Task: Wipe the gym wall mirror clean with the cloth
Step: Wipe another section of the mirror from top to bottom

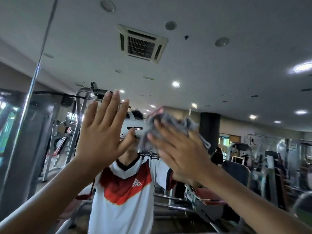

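right hand point(179, 149) presses the grey cloth point(170, 122) against the wall mirror point(236, 73), fingers seemingly straight, blurred; left hand point(101, 132) flat, released, beside it.

- The single head-worn view looks forward and tilts upward, facing the mirror point(219, 73) square-on from very near.
- The left hand point(101, 132) and right hand point(182, 152) fill mid-frame, with the forearms entering from the lower corners.
- Above the fingertips point(116, 94) spreads the reflected ceiling point(202, 22). Below the fingers, between the wrists, the wearer's reflection point(125, 191) faces the camera.
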`<state>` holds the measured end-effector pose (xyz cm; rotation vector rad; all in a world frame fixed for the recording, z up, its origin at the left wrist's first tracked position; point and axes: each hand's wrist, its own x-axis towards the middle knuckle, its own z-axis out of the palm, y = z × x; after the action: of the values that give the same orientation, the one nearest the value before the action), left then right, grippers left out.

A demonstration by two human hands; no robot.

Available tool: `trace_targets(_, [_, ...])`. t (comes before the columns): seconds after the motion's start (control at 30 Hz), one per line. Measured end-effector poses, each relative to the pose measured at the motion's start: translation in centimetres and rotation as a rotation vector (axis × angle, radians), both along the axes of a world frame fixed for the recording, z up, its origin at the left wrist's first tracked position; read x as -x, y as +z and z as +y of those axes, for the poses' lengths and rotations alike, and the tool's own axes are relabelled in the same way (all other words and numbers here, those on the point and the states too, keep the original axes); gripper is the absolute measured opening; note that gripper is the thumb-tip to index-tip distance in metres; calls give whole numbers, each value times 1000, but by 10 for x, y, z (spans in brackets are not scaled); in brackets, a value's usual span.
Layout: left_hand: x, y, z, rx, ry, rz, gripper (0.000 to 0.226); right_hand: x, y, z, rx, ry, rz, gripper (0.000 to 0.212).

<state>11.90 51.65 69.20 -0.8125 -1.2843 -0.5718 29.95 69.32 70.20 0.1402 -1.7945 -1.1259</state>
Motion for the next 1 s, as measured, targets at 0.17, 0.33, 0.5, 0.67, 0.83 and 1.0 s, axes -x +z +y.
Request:
trace_targets(0.17, [-6,-10,5,31,35,-61,72,-59,32,55,-114,-77,-155,47])
trace_targets(0.33, [-13,-35,10,39,-10,-56,68,-17,42,19,266,97,405,45])
trace_targets(0.5, [-15,-71,5,61,-27,-44,66,5,-51,-7,222,134,278,45])
trace_targets(0.67, [-15,-84,5,86,-8,-59,67,-38,-65,32,69,60,86,44])
trace_targets(0.83, [-15,-86,8,84,8,-73,67,-11,-16,15,470,153,548,45])
trace_targets(1.0, [-10,-90,-2,102,-37,-39,62,10,-77,-11,277,77,241,51])
